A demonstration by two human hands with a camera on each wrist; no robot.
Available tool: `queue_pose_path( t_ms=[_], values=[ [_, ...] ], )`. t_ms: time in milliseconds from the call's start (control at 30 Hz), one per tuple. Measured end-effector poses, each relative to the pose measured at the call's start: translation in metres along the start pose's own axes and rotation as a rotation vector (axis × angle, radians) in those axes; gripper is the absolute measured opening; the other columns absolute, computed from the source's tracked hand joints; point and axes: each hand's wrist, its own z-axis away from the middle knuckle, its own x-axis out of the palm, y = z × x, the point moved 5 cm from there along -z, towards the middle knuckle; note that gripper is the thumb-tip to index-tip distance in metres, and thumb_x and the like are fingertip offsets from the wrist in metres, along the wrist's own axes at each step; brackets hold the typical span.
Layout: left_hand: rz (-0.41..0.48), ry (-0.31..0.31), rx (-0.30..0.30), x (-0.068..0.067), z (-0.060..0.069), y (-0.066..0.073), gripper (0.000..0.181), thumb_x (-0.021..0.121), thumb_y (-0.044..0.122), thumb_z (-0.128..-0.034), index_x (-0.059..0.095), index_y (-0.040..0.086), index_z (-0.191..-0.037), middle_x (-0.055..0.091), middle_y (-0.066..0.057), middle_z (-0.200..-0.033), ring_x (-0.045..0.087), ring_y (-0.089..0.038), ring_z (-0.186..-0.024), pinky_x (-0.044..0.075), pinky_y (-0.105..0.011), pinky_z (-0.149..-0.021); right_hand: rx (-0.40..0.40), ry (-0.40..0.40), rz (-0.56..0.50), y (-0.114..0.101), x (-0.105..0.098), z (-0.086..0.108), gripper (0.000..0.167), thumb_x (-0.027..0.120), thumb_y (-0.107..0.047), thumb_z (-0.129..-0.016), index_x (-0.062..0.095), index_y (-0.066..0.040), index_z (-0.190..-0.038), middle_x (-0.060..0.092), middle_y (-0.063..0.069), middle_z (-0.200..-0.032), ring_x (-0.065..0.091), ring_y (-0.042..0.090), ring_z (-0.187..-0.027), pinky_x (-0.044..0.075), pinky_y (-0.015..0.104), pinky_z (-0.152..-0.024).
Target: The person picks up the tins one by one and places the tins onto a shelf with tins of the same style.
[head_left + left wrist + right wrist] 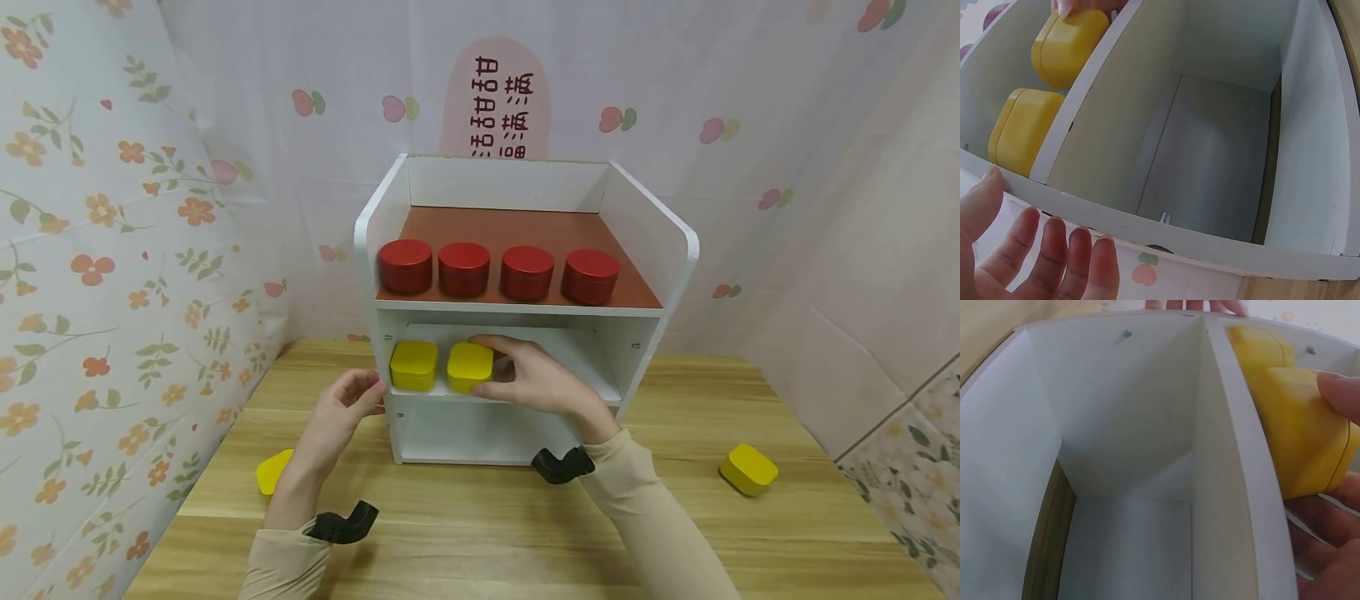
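Note:
On the middle shelf of a white cabinet (pixel 517 429), my right hand (pixel 536 377) grips a yellow tin (pixel 470 367) between thumb and fingers; the tin stands at the shelf's front edge. A second yellow tin (pixel 414 365) sits to its left, by the cabinet's side wall, with a small gap between the two. My left hand (pixel 347 408) is at the outside of the left wall, its fingers loosely bent and holding nothing. In the left wrist view the left thumb (pixel 985 197) is at the wall's edge; whether it touches is hard to tell.
Several red round tins (pixel 465 269) stand in a row on the brown top shelf (pixel 495 229). One yellow tin (pixel 748 469) lies on the wooden table (pixel 480 533) at right. Another yellow tin (pixel 272 472) is at left, partly hidden behind my left forearm.

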Motion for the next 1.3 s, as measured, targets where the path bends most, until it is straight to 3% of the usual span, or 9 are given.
queue_pose_path(
  t_ms=[767,1100,1300],
  values=[
    [0.002,0.002,-0.001,0.0,0.0,0.0,0.037,0.06,0.027,-0.0988,0.054,-0.003,-0.12,0.057,-0.018,-0.113,0.058,-0.023,-0.099,0.052,-0.036,-0.089,-0.002,-0.112,-0.007,0.004,0.002,-0.007,0.066,0.075,-0.032,-0.086,0.046,-0.017,-0.144,0.058,-0.004,-0.12,0.057,0.015,-0.102,0.05,0.034,-0.085],
    [0.0,0.004,-0.014,0.0,0.0,0.0,0.037,0.061,0.027,-0.0987,0.054,-0.003,-0.12,0.057,-0.017,-0.114,0.058,-0.023,-0.1,0.052,-0.035,-0.089,-0.018,-0.078,-0.058,0.002,0.001,-0.002,0.086,0.078,-0.034,-0.084,0.031,-0.011,-0.152,0.046,0.003,-0.14,0.049,0.016,-0.116,0.049,0.035,-0.091],
    [0.0,0.005,-0.015,0.0,0.0,-0.001,0.038,0.061,0.028,-0.0985,0.054,-0.003,-0.12,0.057,-0.018,-0.114,0.058,-0.024,-0.101,0.052,-0.031,-0.088,-0.03,-0.023,0.05,-0.005,-0.001,0.005,0.089,0.078,-0.042,-0.083,0.03,-0.016,-0.153,0.038,0.004,-0.149,0.042,0.019,-0.129,0.038,0.041,-0.105]
  ],
)
